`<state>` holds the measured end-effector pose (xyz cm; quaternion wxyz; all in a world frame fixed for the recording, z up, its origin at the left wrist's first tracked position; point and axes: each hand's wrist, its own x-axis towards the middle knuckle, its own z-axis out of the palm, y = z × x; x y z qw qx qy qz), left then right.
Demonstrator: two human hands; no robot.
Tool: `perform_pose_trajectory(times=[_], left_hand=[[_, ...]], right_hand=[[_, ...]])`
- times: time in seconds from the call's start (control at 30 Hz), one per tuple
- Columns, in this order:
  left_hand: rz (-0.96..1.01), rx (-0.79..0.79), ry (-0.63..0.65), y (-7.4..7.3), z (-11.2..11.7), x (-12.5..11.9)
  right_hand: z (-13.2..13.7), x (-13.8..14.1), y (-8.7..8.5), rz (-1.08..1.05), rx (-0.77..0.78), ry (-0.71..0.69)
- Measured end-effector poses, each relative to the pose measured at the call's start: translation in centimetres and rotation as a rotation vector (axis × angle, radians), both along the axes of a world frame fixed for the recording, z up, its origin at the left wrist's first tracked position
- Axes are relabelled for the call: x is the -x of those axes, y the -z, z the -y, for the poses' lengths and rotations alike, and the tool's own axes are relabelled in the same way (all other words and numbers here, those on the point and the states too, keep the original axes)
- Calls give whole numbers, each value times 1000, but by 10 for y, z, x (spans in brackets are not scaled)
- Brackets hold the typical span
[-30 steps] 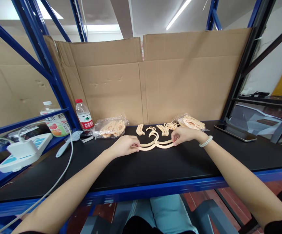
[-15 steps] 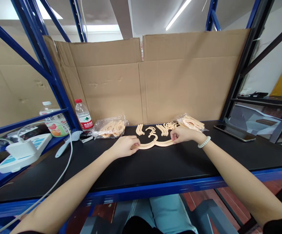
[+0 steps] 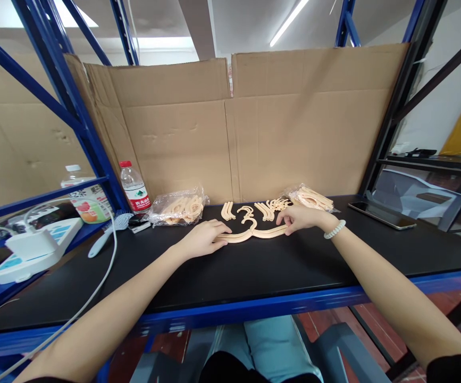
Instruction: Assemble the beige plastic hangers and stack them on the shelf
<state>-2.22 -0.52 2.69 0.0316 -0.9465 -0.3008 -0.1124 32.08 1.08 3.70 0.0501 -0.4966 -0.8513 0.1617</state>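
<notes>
Your pale wooden hanger [image 3: 238,238] lies flat on the black worktop [image 3: 278,276], between your two hands. Its long axis runs left to right, roughly along the worktop's front edge, and its two arms bow gently toward you on either side of the middle. The hook [image 3: 254,224] points away from you, toward the upright cardboard [image 3: 174,138]. Your left hand [image 3: 204,239] is at the left end and your right hand [image 3: 297,218] at the right, fingers bent; they cover those ends, so I can't tell whether either is gripping. Small curved pieces [image 3: 265,211] lie beyond it.
</notes>
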Motion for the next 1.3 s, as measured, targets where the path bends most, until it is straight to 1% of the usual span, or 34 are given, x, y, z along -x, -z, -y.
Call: perform_pose_trajectory(times=[0.17,0.5,0.83,1.07,1.2,1.3], left_hand=[[38,19,31,0,-2,2],[28,27,19,0,-7,4],[38,33,-26,4,-12,7],[52,4,-67,10,-18,6],[74,3,-67,11,-18,4],[89,17,-47,10,-19,5]], right_hand=[[2,4,0,14,-19,-5],[-5,3,7,-28,5,-29],[-2,6,5,-56,-10,-25],[3,13,0,-2,-53,23],[4,16,-1,13,-59,64],[3,15,-1,-5,-53,48]])
